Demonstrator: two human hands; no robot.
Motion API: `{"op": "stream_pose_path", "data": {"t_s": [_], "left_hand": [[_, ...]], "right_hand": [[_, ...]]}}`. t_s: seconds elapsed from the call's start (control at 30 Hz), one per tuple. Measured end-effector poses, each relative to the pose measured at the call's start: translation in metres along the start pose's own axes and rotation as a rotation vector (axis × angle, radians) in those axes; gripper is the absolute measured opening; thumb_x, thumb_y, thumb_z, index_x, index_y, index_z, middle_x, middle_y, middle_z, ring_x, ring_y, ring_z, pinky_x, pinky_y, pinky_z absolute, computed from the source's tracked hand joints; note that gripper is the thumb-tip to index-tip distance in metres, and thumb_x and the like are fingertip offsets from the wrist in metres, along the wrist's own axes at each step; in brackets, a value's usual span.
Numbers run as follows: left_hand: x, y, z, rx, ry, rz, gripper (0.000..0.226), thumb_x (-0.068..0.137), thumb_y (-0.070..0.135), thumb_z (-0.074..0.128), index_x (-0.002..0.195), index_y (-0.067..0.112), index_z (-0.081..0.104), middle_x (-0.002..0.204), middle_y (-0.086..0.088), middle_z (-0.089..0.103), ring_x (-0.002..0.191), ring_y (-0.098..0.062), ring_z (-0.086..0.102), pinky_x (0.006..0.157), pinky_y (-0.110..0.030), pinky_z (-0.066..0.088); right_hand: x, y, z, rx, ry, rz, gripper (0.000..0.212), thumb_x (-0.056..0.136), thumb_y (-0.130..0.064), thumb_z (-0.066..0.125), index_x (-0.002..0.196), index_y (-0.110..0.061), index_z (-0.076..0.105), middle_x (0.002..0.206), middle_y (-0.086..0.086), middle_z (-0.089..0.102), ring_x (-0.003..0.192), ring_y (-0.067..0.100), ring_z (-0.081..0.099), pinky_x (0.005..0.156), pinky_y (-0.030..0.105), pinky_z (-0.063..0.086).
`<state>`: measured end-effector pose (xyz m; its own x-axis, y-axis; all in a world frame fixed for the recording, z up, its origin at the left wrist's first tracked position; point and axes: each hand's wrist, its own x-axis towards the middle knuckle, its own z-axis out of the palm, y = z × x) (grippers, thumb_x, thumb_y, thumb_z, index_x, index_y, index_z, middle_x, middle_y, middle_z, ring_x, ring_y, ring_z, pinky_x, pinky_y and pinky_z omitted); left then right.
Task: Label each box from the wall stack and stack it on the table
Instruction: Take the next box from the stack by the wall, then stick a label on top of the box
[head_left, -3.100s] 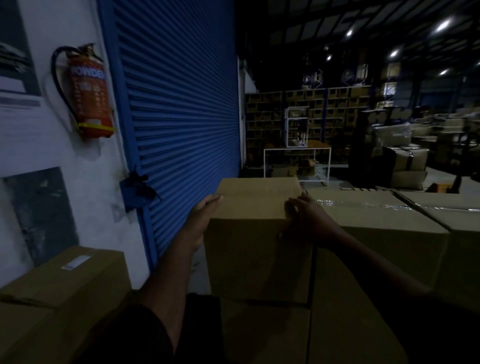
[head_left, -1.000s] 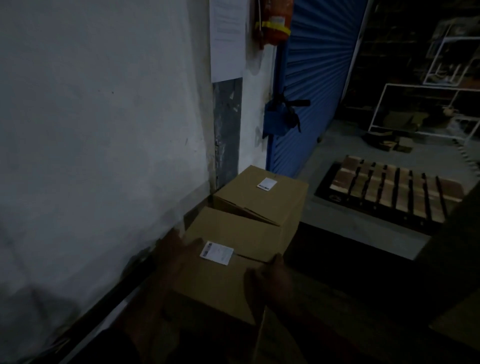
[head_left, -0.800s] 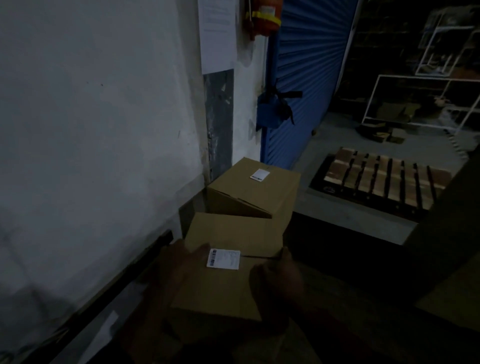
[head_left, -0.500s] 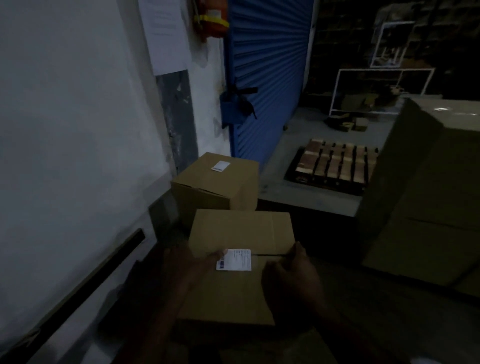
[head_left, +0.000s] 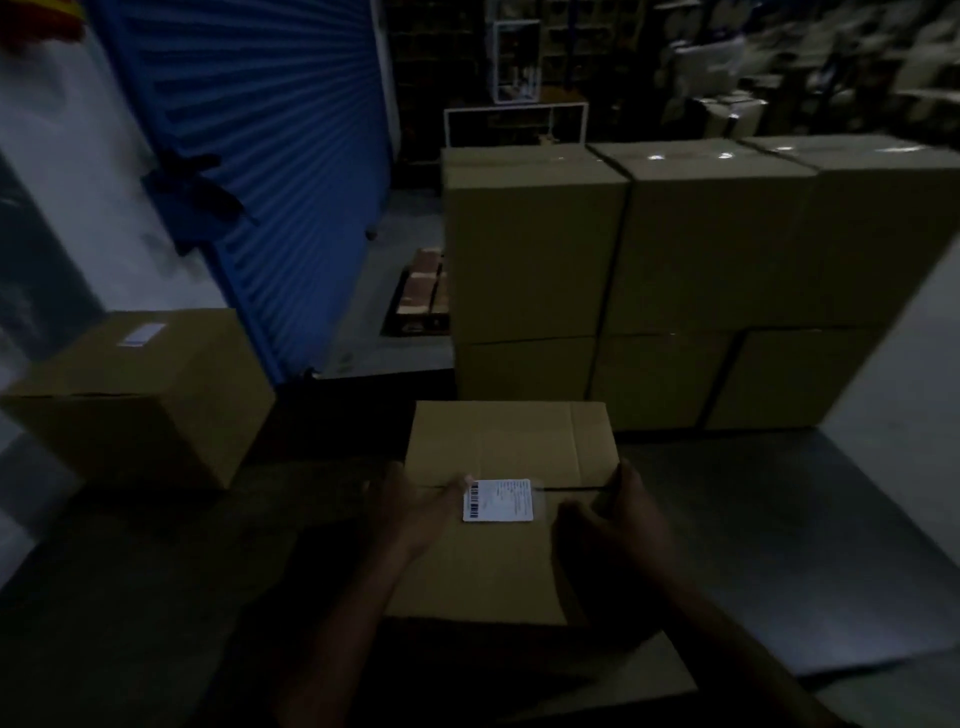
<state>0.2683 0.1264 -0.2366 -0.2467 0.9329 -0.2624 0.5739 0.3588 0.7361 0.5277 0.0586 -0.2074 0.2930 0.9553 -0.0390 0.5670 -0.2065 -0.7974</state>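
Observation:
A brown cardboard box (head_left: 511, 444) sits low in the middle of the head view, with a white barcode label (head_left: 498, 500) stuck across its top seam. My left hand (head_left: 415, 512) grips the box's left side, its thumb on top beside the label's left edge. My right hand (head_left: 615, 519) grips the right side, fingers curled over the top edge near the seam. Whether the box rests on the dark surface below it I cannot tell. A second labelled box (head_left: 140, 379) stands to the left by the wall.
A two-high stack of large cardboard boxes (head_left: 535, 239) stands directly behind the held box and runs to the right. A blue roller shutter (head_left: 270, 156) fills the upper left, and a wooden pallet (head_left: 421, 291) lies on the floor. A grey tabletop (head_left: 779, 545) spreads to the right.
The view has swung right, from the white wall to the big box stack. The labelled box has stayed in both hands and come round with me.

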Motion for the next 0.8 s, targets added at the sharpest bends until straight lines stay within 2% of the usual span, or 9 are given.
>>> {"op": "stream_pose_path", "data": {"t_s": [0.13,0.23,0.3,0.4,0.5,0.57,0.63,0.7,0.8], "left_hand": [[-0.011,0.036,0.059,-0.038,-0.078,0.021,0.13,0.03,0.108,0.063,0.135,0.032,0.05,0.137,0.0,0.057,0.124,-0.027,0.058,0.101,-0.055,0.053],[-0.025,0.062,0.091,-0.02,-0.098,0.068,0.12,0.051,0.094,0.072,0.144,0.024,0.045,0.145,-0.006,0.048,0.134,-0.031,0.05,0.107,-0.056,0.048],[-0.034,0.079,0.106,-0.015,-0.104,0.097,0.12,0.055,0.09,0.073,0.147,0.021,0.042,0.147,-0.008,0.046,0.135,-0.033,0.049,0.108,-0.055,0.047],[-0.033,0.093,0.13,-0.088,-0.148,0.135,0.103,0.07,0.073,0.083,0.144,0.015,0.043,0.144,-0.008,0.048,0.131,-0.032,0.053,0.106,-0.045,0.047],[-0.028,0.103,0.15,-0.123,-0.17,0.174,0.101,0.07,0.069,0.086,0.142,0.012,0.042,0.144,-0.01,0.05,0.129,-0.033,0.055,0.107,-0.049,0.048],[-0.026,0.11,0.161,-0.127,-0.153,0.21,0.097,0.074,0.06,0.088,0.143,0.01,0.042,0.144,-0.01,0.047,0.132,-0.032,0.05,0.107,-0.043,0.045],[-0.025,0.114,0.166,-0.055,-0.052,0.303,0.098,0.075,0.055,0.089,0.147,0.01,0.04,0.149,-0.011,0.041,0.138,-0.032,0.039,0.11,-0.045,0.039],[-0.018,0.118,0.171,0.045,0.06,0.463,0.108,0.071,0.057,0.09,0.152,0.011,0.036,0.154,-0.013,0.036,0.143,-0.037,0.033,0.115,-0.055,0.037],[0.0,0.129,0.175,0.103,0.077,0.658,0.115,0.065,0.058,0.091,0.154,0.012,0.035,0.158,-0.01,0.032,0.144,-0.038,0.033,0.115,-0.061,0.035]], "right_hand": [[0.009,0.04,-0.056,-0.055,0.025,0.066,0.062,0.086,-0.037,0.076,0.136,-0.02,0.043,0.107,-0.005,0.059,0.088,0.01,0.057,0.074,0.032,0.048],[0.017,0.061,-0.088,-0.085,0.033,0.089,0.063,0.086,-0.036,0.076,0.136,-0.018,0.043,0.115,-0.003,0.058,0.092,0.011,0.054,0.078,0.033,0.048],[0.024,0.072,-0.102,-0.111,0.05,0.116,0.069,0.087,-0.037,0.077,0.142,-0.015,0.041,0.124,0.002,0.058,0.096,0.012,0.052,0.077,0.032,0.045],[0.035,0.092,-0.118,-0.147,0.08,0.147,0.076,0.085,-0.044,0.076,0.145,-0.015,0.039,0.135,0.005,0.058,0.111,0.02,0.058,0.086,0.034,0.048],[0.048,0.106,-0.128,-0.168,0.107,0.166,0.08,0.085,-0.049,0.075,0.148,-0.017,0.038,0.138,0.001,0.058,0.12,0.022,0.059,0.085,0.03,0.044],[0.058,0.11,-0.133,-0.208,0.124,0.158,0.077,0.084,-0.055,0.073,0.144,-0.02,0.041,0.136,-0.003,0.059,0.117,0.019,0.06,0.083,0.03,0.045],[0.065,0.111,-0.134,-0.291,0.143,0.133,0.077,0.083,-0.061,0.069,0.143,-0.021,0.042,0.139,0.002,0.057,0.118,0.019,0.059,0.086,0.034,0.05],[0.064,0.109,-0.131,-0.426,0.24,0.089,0.078,0.085,-0.062,0.065,0.146,-0.019,0.04,0.148,0.006,0.046,0.13,0.025,0.05,0.098,0.042,0.049],[0.055,0.103,-0.111,-0.525,0.37,-0.059,0.062,0.087,-0.057,0.06,0.139,-0.024,0.05,0.145,0.001,0.045,0.132,0.022,0.043,0.105,0.045,0.041]]}}
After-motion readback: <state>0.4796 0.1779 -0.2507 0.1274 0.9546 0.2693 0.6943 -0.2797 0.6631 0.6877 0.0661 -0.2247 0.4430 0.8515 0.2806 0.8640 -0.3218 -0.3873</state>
